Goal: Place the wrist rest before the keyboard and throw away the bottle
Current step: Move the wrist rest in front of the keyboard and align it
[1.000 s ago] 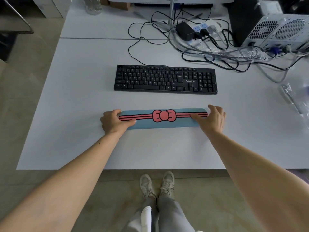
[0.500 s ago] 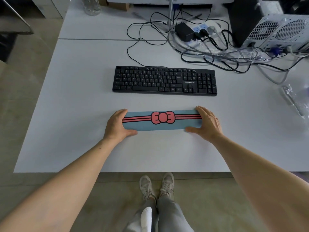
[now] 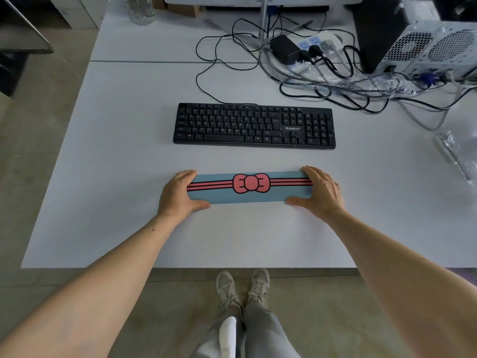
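Observation:
A blue wrist rest (image 3: 278, 193) with a pink bow and stripes lies flat on the white table, parallel to the black keyboard (image 3: 254, 126) and a gap nearer to me. My left hand (image 3: 178, 193) grips its left end, thumb on the near edge and fingers on the far edge. My right hand (image 3: 321, 193) grips its right end the same way. A clear plastic bottle (image 3: 142, 9) stands at the far left back of the table, its top cut off by the frame.
Tangled black and grey cables (image 3: 309, 73) and a power strip (image 3: 313, 46) lie behind the keyboard. A computer case (image 3: 433, 45) stands at the back right. Crumpled clear plastic (image 3: 459, 153) lies at the right edge. The table's front edge (image 3: 180, 267) is near my feet.
Both hands shifted from resting on top of the wrist rest's ends to gripping them, thumbs now on the near edge. The wrist rest has barely moved.

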### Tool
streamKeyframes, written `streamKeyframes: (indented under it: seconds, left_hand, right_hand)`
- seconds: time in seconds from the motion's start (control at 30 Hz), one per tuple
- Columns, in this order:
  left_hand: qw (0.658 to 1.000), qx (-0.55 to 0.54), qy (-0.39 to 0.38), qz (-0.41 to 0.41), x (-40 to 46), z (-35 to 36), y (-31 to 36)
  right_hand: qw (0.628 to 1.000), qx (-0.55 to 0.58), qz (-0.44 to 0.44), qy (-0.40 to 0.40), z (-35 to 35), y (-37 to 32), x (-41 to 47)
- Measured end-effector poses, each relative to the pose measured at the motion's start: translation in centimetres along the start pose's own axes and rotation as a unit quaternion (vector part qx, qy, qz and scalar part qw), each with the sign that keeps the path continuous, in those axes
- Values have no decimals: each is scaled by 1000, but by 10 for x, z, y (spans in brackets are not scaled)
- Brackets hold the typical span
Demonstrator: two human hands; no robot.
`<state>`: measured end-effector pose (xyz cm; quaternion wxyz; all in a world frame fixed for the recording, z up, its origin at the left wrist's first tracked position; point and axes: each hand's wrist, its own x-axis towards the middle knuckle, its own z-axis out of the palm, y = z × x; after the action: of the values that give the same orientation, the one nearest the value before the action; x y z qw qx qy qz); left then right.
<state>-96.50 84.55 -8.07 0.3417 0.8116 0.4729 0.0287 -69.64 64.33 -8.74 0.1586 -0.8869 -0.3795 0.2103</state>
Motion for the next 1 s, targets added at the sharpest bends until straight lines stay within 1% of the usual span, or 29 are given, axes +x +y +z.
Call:
streamKeyframes:
  seconds: [0.43,1.0]
  left_hand:
    - [1000,2,-22,2,5,-2,1]
    - [999,26,-36,27,14,-6,3]
  right_hand:
    - [1000,-2,10,15,0,-2,-4]
    - [999,8,25,26,6,0,-9]
